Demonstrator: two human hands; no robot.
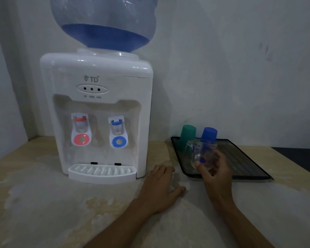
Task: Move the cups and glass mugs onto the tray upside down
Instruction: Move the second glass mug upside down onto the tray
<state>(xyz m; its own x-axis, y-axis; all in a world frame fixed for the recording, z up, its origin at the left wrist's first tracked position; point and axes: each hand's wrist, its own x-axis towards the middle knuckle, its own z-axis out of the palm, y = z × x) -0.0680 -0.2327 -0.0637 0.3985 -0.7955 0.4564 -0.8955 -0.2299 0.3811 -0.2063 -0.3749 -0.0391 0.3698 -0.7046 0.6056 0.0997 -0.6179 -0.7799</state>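
Glass mug, clear, one item: held in the right hand, whose grip is closed around its lower body, thumb on the near side and fingers behind. It hangs tilted above the near left corner of the tray; whether it touches the tray cannot be told. Its handle is not clearly visible.

Tray, dark, rectangular, ribbed surface: lies flat on the counter toward the right edge, its far long side close to the wall.

Green cup, plastic: upside down at the far left corner of the tray, partly hidden behind the mug.

Blue cup, plastic: upside down just beside the green cup, to its right along the far edge, its lower part masked by the mug.

Left hand: flat on the counter, palm down, fingers spread, grip slack and holding nothing. It lies between the dispenser's drip tray and the tray's near left corner.

Water dispenser, white: stands toward the far left of the counter against the wall, with a red tap, a blue tap and a large blue water bottle inverted on top.

Counter surface: pale, mottled and worn, bare in front of the dispenser.
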